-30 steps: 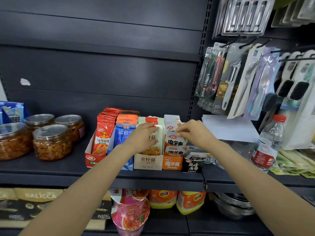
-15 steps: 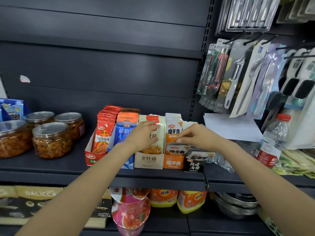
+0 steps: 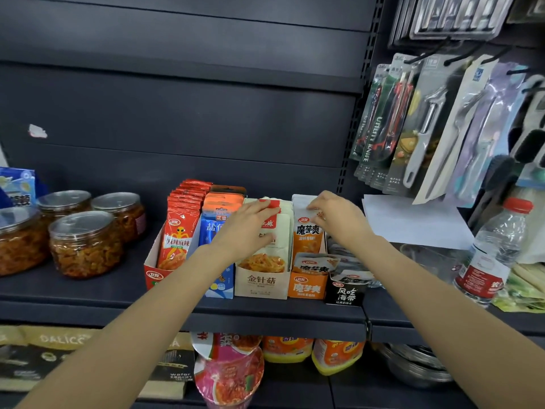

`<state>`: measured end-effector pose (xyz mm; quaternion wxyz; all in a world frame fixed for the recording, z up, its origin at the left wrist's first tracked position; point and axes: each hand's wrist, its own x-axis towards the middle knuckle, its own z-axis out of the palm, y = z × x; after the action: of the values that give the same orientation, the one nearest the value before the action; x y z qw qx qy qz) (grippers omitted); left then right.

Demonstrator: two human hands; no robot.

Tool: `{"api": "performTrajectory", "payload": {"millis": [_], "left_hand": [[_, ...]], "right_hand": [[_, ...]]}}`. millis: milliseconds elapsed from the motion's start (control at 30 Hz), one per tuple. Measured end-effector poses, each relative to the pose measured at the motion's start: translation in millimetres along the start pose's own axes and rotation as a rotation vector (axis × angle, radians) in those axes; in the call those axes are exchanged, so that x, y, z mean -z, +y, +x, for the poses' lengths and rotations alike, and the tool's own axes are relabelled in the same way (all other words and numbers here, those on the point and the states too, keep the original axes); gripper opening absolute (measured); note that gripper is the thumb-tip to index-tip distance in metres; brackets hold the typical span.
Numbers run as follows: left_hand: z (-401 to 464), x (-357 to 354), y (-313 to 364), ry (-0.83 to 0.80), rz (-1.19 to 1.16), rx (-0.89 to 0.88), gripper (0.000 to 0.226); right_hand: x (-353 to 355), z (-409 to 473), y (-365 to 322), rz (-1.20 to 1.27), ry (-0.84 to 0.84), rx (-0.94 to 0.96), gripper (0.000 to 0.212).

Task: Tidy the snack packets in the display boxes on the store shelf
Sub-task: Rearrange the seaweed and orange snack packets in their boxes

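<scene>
Several display boxes stand side by side on the dark shelf: a red box of red packets, a blue box, a beige box, an orange box and a small black box. My left hand rests with straight fingers on the upright beige packets. My right hand pinches the top of an upright orange-and-white packet in the orange box. Another orange packet lies slumped at that box's front.
Jars of pickled food stand at the left. A water bottle and white paper sit at the right, with hanging kitchen tools above. Cup noodles and yellow bags fill the shelf below.
My right hand has risen, standing an orange-and-white packet upright in the orange box. My left hand slid up along the beige packets. The view drew closer.
</scene>
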<state>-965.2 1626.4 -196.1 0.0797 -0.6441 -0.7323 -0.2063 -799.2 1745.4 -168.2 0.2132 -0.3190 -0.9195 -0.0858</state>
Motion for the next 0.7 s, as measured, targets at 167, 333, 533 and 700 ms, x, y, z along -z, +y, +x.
{"api": "performTrajectory", "payload": {"millis": [167,333,533,700], "left_hand": [[2.1,-2.3,-0.1,0.000,-0.015,0.010,0.063],[2.4,-2.5,-0.4,-0.019,-0.019,0.028,0.066],[1.9,0.8,0.7,-0.015,-0.041,0.023,0.064],[4.1,-0.2,5.7,0.087,-0.156,0.027,0.055]], "right_hand": [[-11.4,8.3,-1.0,-0.124,0.011,0.036,0.011],[-17.5,18.5,0.3,-0.188,0.017,0.033,0.016],[1.0,9.5,-0.6,-0.084,0.122,0.040,0.019],[39.7,-5.5,6.9,0.059,0.317,0.020,0.016]]}}
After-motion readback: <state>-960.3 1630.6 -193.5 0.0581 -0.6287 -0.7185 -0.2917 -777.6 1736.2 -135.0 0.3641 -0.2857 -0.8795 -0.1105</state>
